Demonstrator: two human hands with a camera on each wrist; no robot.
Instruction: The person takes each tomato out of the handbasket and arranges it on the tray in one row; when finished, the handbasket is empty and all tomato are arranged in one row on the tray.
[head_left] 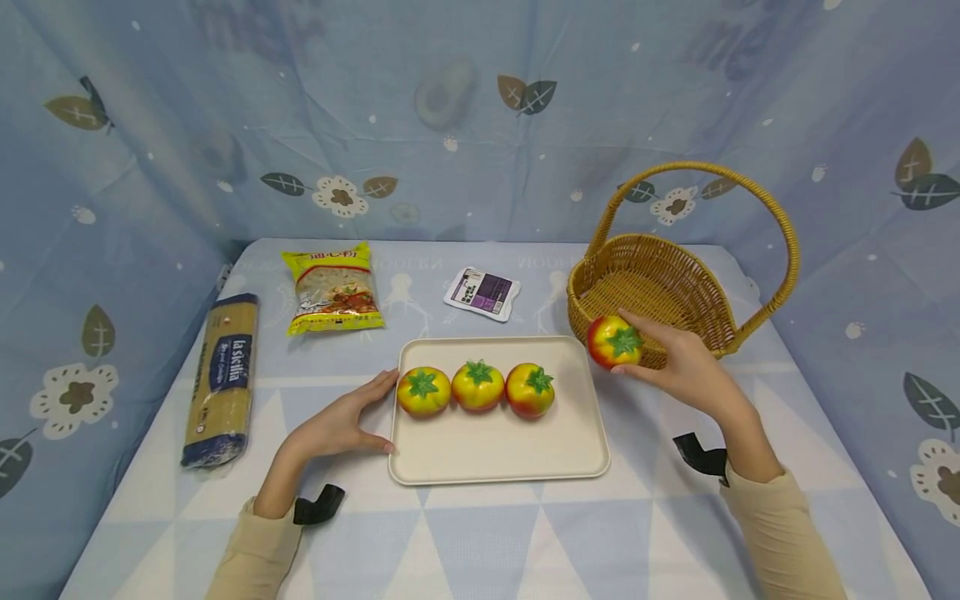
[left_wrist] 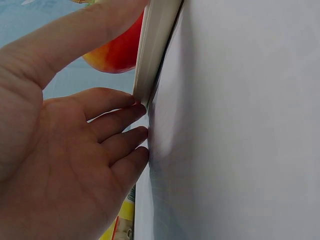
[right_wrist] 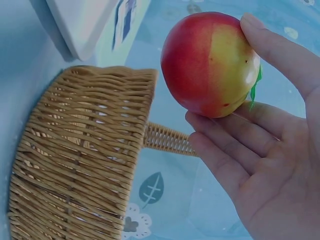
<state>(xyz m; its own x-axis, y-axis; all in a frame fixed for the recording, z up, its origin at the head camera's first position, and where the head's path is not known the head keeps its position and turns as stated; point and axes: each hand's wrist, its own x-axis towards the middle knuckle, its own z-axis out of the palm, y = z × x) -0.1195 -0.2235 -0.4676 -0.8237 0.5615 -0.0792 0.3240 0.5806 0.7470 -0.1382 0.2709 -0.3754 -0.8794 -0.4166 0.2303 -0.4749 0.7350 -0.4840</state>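
My right hand [head_left: 686,367] pinches a red-and-yellow fruit with a green leafy top [head_left: 615,342] between thumb and fingers. In the head view this fruit overlaps the near left rim of a wicker basket [head_left: 678,254]; the right wrist view shows the fruit [right_wrist: 207,65] beside the basket wall [right_wrist: 82,150]. At the left edge of a cream tray [head_left: 498,454], my left hand [head_left: 341,425] touches the rim with extended fingers, thumb spread towards me. Three similar fruits, the left one [head_left: 423,392], middle one [head_left: 477,386] and right one [head_left: 529,390], sit in a row on the tray.
A yellow food packet [head_left: 335,292] lies at the back left, with a long pasta pack [head_left: 222,379] left of it. Behind the tray is a small purple-and-white sachet [head_left: 482,293]. The basket's tall handle [head_left: 783,242] arches up at the right. Patterned curtains surround the table.
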